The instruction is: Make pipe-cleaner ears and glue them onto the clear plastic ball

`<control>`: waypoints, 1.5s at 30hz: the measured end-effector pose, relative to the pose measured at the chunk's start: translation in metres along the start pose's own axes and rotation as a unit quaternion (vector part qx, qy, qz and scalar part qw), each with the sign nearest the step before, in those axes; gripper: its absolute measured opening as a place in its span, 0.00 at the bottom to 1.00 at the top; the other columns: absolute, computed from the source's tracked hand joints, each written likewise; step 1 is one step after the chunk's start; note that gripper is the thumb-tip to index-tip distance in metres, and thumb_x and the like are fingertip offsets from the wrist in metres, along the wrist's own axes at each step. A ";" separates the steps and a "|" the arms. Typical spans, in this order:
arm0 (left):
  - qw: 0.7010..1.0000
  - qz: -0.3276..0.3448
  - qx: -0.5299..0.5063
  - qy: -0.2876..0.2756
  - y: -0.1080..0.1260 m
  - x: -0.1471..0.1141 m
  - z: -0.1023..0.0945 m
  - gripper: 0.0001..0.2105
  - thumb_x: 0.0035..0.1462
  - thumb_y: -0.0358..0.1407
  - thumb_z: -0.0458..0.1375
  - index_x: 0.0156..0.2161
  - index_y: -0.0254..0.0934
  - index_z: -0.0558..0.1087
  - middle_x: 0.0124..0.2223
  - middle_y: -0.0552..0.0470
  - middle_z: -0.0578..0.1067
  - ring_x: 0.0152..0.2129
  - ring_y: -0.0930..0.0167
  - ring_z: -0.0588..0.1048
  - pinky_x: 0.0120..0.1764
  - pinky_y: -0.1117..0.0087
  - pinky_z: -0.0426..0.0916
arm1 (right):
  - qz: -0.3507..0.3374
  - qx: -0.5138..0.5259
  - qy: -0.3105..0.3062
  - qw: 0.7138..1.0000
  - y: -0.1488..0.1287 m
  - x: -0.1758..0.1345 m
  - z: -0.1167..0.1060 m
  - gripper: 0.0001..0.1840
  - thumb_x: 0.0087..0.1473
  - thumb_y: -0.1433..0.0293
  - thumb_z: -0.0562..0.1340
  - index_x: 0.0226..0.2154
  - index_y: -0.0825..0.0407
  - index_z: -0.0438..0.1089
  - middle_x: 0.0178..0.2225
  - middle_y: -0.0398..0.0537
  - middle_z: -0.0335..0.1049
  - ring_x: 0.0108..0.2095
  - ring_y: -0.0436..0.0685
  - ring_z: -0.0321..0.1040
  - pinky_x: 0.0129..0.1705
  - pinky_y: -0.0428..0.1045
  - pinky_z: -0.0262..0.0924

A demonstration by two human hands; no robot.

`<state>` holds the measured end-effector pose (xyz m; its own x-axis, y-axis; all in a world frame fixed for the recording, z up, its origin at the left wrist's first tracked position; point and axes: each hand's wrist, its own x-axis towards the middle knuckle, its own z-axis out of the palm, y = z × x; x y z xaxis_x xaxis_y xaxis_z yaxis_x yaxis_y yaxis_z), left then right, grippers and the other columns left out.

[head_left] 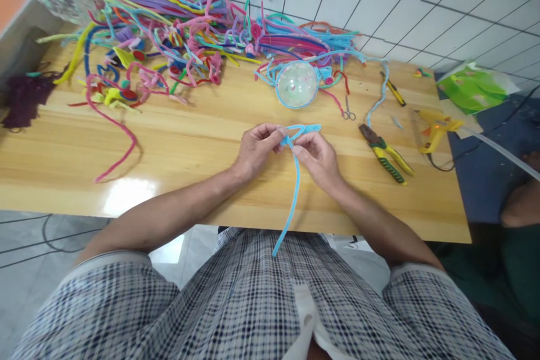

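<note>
A light blue pipe cleaner (296,177) is held between both hands over the front part of the table. Its upper part is bent into a loop with a tightly coiled piece at the right end, and one long tail hangs down past the table edge in front of the shirt. My left hand (259,149) pinches the coiled left end between thumb and fingers. On the other side, my right hand (316,158) is closed on the pipe cleaner near where the tail begins. Beyond the hands sits a clear ball (297,84) ringed with blue pipe cleaner.
Pliers (383,154), small scissors (348,109), a yellow cutter (394,90) and a yellow glue gun (436,126) lie to the right. Colourful pipe cleaners (198,28) are heaped along the tiled wall. A pink one (130,129) stretches forward at left. Another person's arm (521,202) shows far right.
</note>
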<state>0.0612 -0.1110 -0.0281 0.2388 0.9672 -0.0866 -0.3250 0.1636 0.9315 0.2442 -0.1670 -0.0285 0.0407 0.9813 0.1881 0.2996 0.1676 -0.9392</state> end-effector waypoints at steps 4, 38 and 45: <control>1.000 -0.009 0.002 -0.003 0.000 -0.001 0.001 0.19 0.50 0.50 0.79 0.32 0.37 0.82 0.26 0.55 0.78 0.23 0.74 0.72 0.30 0.70 0.70 | 0.104 0.104 -0.054 0.988 -0.003 0.004 0.009 0.23 0.56 0.48 0.77 0.33 0.47 0.73 0.29 0.40 0.76 0.31 0.53 0.69 0.38 0.51 0.67; 0.982 0.166 0.085 0.011 -0.029 -0.007 0.004 0.15 0.63 0.49 0.74 0.37 0.39 0.86 0.37 0.49 0.85 0.34 0.70 0.80 0.40 0.68 0.72 | -0.323 -0.349 0.101 0.874 -0.001 0.009 0.002 0.08 0.69 0.72 0.67 0.36 0.46 0.73 0.29 0.43 0.81 0.30 0.58 0.78 0.38 0.53 0.67; 0.979 0.182 0.097 -0.010 -0.035 -0.010 0.005 0.11 0.65 0.45 0.73 0.37 0.39 0.86 0.37 0.50 0.82 0.33 0.71 0.78 0.38 0.69 0.71 | -0.343 -0.390 0.113 0.847 -0.005 0.009 0.000 0.10 0.64 0.76 0.66 0.33 0.45 0.69 0.27 0.42 0.77 0.28 0.57 0.74 0.34 0.52 0.63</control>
<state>0.0746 -0.1276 -0.0583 0.1579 0.9505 0.2677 -0.2131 -0.2319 0.9491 0.2431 -0.1588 -0.0220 -0.2422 0.6200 0.7463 0.8616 0.4911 -0.1284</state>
